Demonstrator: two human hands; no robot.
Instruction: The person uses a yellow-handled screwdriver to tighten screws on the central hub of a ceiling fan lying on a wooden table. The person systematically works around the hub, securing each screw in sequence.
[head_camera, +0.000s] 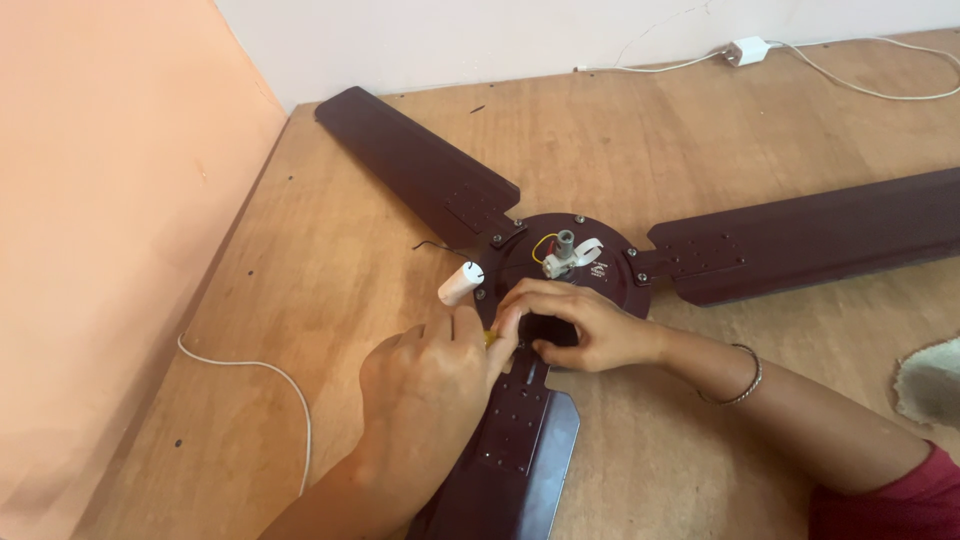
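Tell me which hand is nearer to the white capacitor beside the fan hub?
Left. The left hand is just below the white capacitor, nearly touching it; the right hand rests further right on the fan hub.

The ceiling fan and its blades are dark maroon on a tan wooden floor, with a white capacitor, yellow wire, white cable and peach wall.

Bright, even daylight, soft short shadows under the hands and fan blades, mild sheen on the nearest blade's edge, wall at left slightly washed out, focus sharp throughout, little edge distortion
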